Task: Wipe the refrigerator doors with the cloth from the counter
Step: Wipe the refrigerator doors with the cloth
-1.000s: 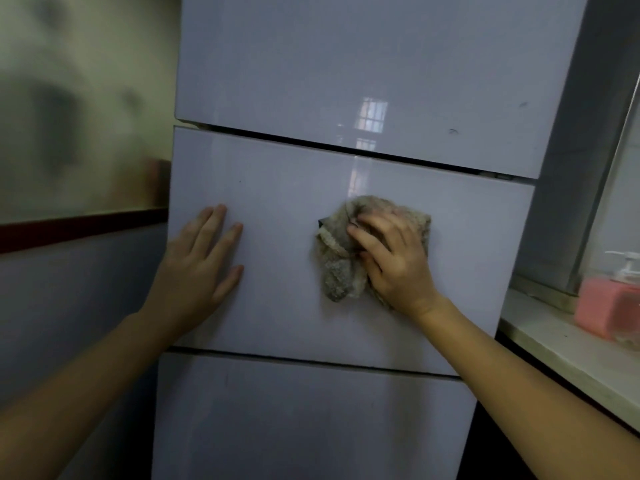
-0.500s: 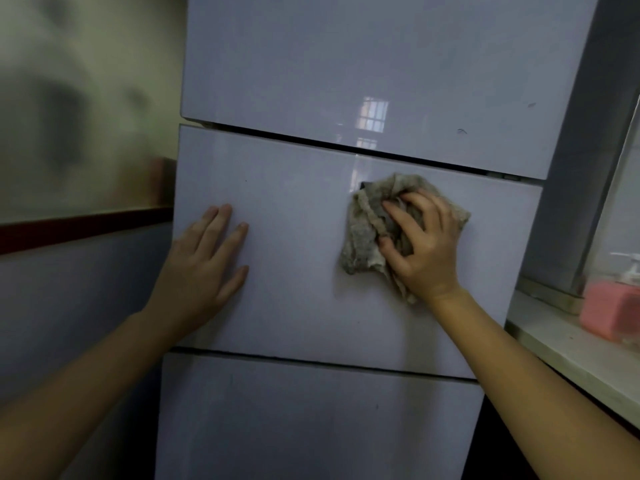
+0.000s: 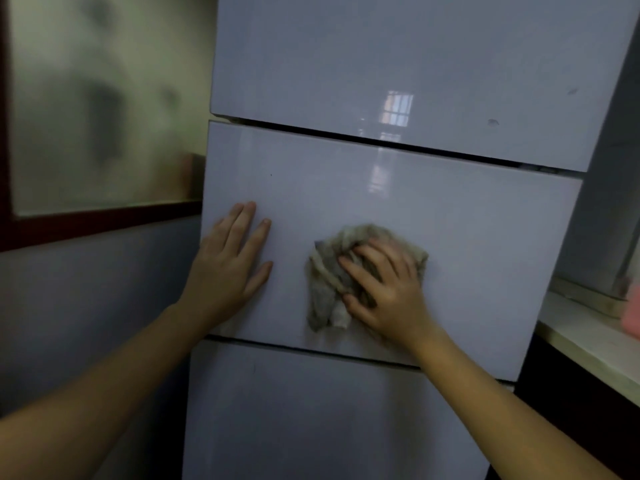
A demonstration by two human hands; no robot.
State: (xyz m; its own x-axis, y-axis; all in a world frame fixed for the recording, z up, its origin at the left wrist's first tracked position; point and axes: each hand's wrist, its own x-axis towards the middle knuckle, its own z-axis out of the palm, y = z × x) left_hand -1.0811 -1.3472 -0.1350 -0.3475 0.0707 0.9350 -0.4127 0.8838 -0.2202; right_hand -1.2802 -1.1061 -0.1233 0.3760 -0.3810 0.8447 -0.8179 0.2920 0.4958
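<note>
Right hand (image 3: 388, 292) pressed on crumpled grey cloth (image 3: 330, 275), fingers spread over it, pinning it flat against middle refrigerator door (image 3: 485, 254). Cloth low on that door, roughly centre, its bottom edge near the seam above the lower door (image 3: 311, 420). Left hand (image 3: 230, 268) flat and open on same middle door at its left edge, fingers apart, holding nothing, close to cloth but not touching it. Upper door (image 3: 346, 64) glossy, with window reflection and small dark marks at its right side. Table (image 3: 595, 344) at right of fridge, pink object (image 3: 632, 313) at frame edge on it, too cropped to identify. Frosted window (image 3: 104, 98) with dark red frame at left.
</note>
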